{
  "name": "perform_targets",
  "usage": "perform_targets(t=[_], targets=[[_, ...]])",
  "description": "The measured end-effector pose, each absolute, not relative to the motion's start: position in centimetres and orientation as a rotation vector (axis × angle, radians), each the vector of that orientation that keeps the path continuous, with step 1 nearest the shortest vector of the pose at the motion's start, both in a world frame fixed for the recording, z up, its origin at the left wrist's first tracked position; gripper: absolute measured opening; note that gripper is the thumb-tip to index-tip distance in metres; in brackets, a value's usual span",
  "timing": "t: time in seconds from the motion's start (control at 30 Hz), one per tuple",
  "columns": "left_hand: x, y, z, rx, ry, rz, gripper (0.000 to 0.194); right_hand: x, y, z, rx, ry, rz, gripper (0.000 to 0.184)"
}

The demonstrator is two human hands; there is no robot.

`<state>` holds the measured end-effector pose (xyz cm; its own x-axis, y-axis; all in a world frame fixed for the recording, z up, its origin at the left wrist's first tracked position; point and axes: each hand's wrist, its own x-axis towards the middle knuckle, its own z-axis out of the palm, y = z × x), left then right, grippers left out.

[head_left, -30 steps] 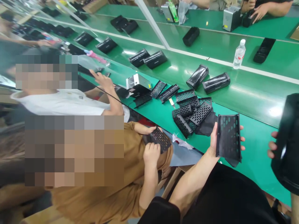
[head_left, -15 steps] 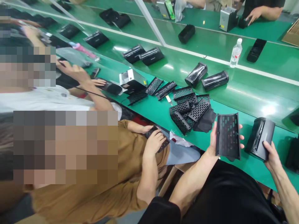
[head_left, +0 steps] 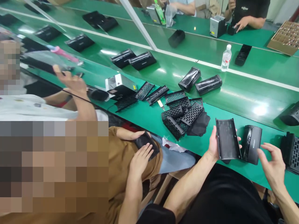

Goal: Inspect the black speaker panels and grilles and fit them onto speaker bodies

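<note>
My left hand grips a curved black perforated panel just above the green workbench. To its right, a black cylindrical housing stands on the bench, close to the panel. My right hand hovers at the housing's right with its fingers apart, holding nothing. Another black perforated part lies at the right edge of the view. Left of my hands is a heap of black perforated panels with a black cloth.
A seated co-worker's hands hold a black perforated panel in their lap, below the bench edge. Beyond stand a silver box, black cylinders, and a water bottle. Other workers sit along a farther green bench.
My right hand has let go of the black housing and moved right, leaving it standing on the bench. The panel in my left hand has turned slightly. The view has shifted.
</note>
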<state>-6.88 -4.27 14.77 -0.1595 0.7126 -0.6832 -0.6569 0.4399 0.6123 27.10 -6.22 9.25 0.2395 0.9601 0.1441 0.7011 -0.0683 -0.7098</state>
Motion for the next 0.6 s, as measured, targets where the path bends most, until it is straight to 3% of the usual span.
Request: perform_targets(t=[0.07,0.13,0.27,0.33,0.47,0.6], targets=[[-8.9,-5.0,14.7,0.019,1.105,1.173,0.026,24.3,-6.3,11.9,-1.5,-1.966,0.439,0.028],[-8.2,-4.6,13.9,-0.032,0.903,1.106,0.036,21.9,-5.8,13.0,-1.307,-2.277,0.385,0.031],[-0.7,-1.7,10.9,-0.082,0.658,1.0,0.041,20.2,-4.8,12.5,-1.23,-2.394,0.308,0.021],[2.6,-0.4,9.2,-0.103,0.607,0.991,0.054,20.6,-4.9,13.3,-1.16,-2.381,0.356,0.02],[4.2,0.5,6.3,-0.168,0.393,0.886,0.098,21.7,-5.3,18.8,-0.869,-2.464,0.866,0.022],[4.1,0.0,5.5,-0.143,0.22,0.735,0.097,22.1,-2.5,22.9,-1.04,-2.29,1.428,0.019]])
